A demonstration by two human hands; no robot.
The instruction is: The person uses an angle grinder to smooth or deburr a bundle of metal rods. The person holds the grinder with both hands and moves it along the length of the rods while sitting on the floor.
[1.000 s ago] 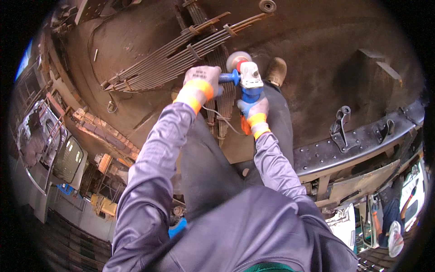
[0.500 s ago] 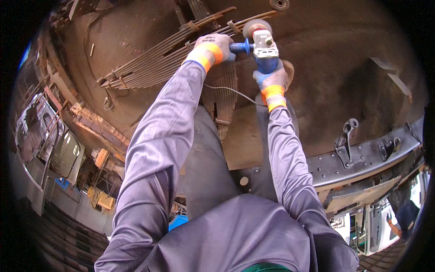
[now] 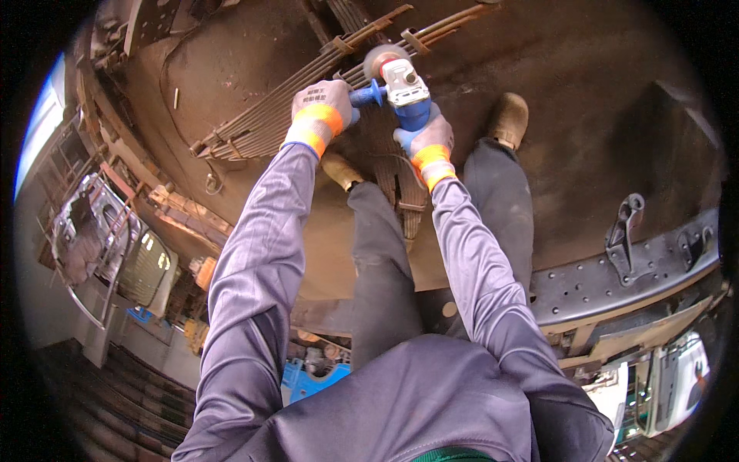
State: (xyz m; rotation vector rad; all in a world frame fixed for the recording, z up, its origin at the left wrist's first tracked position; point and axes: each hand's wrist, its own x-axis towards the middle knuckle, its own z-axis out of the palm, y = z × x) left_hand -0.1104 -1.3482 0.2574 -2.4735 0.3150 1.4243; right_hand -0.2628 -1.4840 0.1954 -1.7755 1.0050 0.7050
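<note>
An angle grinder (image 3: 406,86) with a white head and blue body is in both my gloved hands. My left hand (image 3: 323,102) wraps round its blue side handle (image 3: 367,95). Behind the head, my right hand (image 3: 428,138) grips the body. The round disc (image 3: 383,60) lies over the upper part of a leaf spring stack (image 3: 285,110) on the brown ground; I cannot tell whether it touches the metal. A second leaf stack (image 3: 386,154) runs down beneath the grinder, between my legs. A cable shows below my right hand.
My shoes (image 3: 510,121) stand either side of the lower stack. To the right runs a black drilled metal beam (image 3: 608,289) with an upright bracket (image 3: 625,235). Timber (image 3: 188,212) and a bare metal vehicle shell (image 3: 104,231) are at left. A blue part (image 3: 331,383) lies behind me.
Both hands have carried the grinder left and slightly down, and its disc has shifted along the spring stack. My view and stance have shifted, so both shoes now show.
</note>
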